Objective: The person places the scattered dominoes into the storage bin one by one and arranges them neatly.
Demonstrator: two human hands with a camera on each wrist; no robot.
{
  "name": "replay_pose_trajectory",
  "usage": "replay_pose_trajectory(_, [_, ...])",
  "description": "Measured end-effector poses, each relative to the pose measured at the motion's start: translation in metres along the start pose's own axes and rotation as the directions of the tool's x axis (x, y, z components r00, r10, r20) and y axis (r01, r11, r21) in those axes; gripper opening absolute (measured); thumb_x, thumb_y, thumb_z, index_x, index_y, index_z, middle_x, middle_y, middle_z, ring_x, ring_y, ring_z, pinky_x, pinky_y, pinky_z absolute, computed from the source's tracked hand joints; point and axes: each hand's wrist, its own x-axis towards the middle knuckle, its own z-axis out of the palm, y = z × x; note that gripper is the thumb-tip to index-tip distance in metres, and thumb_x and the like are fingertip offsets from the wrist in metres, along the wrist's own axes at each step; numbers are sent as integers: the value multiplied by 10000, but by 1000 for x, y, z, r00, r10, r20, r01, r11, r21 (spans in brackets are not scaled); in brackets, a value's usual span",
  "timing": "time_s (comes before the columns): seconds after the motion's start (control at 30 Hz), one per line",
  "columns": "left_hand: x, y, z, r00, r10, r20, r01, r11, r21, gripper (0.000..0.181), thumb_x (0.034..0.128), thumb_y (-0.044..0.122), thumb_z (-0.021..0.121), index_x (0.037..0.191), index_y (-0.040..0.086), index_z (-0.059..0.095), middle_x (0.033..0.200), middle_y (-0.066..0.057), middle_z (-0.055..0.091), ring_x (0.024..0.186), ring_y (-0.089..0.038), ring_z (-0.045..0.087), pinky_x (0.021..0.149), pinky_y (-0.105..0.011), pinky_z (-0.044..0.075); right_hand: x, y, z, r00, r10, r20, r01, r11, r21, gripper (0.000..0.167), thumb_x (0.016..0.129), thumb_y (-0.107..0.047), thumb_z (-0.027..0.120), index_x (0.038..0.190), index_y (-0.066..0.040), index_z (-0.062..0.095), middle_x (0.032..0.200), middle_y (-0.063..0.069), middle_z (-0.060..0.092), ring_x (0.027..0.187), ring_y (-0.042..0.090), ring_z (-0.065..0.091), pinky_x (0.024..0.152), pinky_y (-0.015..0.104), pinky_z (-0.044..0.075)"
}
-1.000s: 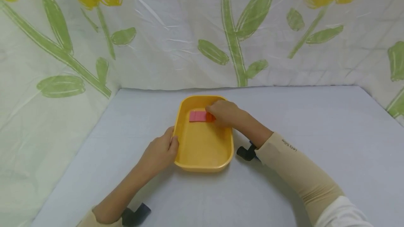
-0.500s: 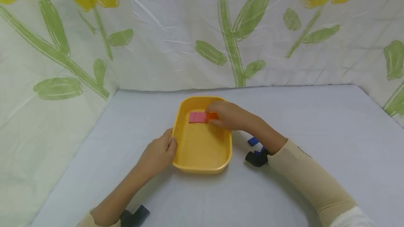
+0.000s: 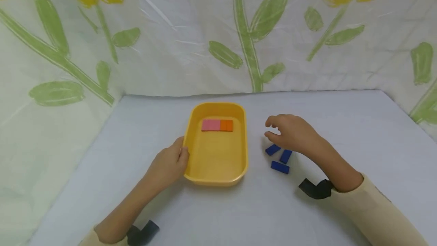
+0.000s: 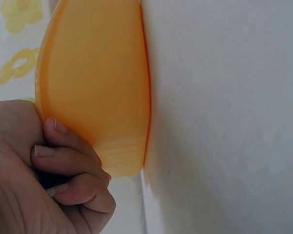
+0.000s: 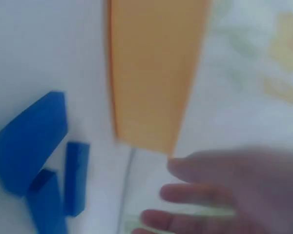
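Currently, the left hand (image 3: 170, 160) grips the left edge of a yellow plastic tray (image 3: 216, 158), which sits on the white desk (image 3: 341, 132). Inside, toward its far end, pink blocks (image 3: 211, 125) and orange blocks (image 3: 226, 125) lie side by side in one row. The right hand (image 3: 293, 132) holds nothing, thumb and fingers parted, near three blue blocks (image 3: 280, 167) lying to the tray's right.

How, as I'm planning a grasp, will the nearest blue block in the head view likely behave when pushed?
The nearest blue block looks stiff: its edges are straight and corners crisp. Its flat sides suggest it would slide on the table rather than roll. Far smaller than the yellow tray, it's probably light, though its material can't be told.
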Motion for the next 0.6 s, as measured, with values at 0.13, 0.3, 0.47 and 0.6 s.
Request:
replay_pose_trajectory(0.13, [0, 2, -1, 1000, -16, 9, 16, 1000, -8, 446, 1035, 168, 383, 1425, -41, 436, 675, -39, 487, 563, -170, 448, 536, -320, 415, -3, 6, 2, 986, 111, 124, -105, 993, -57, 280, 924, -254, 703, 1095, -33, 694, 972, 91, 686, 817, 242, 624, 702, 415, 543])
replay_pose_trajectory(0.3, [-2, 6, -4, 1000, -17, 7, 17, 1000, -22, 436, 1030, 150, 387, 1416, -43, 447, 671, -37, 489, 561, -164, 449, 531, -318, 413, 1, 6, 10, 965, 132, 228, -116, 990, -80, 304, 905, -303, 719, 1046, -38, 676, 844, 18, 635, 696, 182, 554, 619, 342, 499])
replay_pose_trajectory(0.47, [-3, 6, -3, 1000, -17, 6, 17, 1000, -25, 437, 1024, 149, 391, 1411, -48, 445, 680, -40, 500, 561, -166, 457, 533, -317, 420, 2, 5, 16, 963, 109, 247, -87, 992, -96, 350, 858, -343, 784, 1025, -53, 682, 878, 17, 635, 727, 176, 555, 649, 344, 509])
replay_pose_trajectory(0.6, [-2, 5, -2, 1000, -9, 5, 9, 1000, -22, 431, 1020, 150, 393, 1401, -44, 449, 662, -34, 497, 536, -159, 448, 509, -308, 410, 1, 4, 17, 961, 105, 256, -84, 992, -91, 362, 849, -332, 796, 1049, -53, 680, 914, 26, 643, 752, 174, 563, 676, 353, 522])
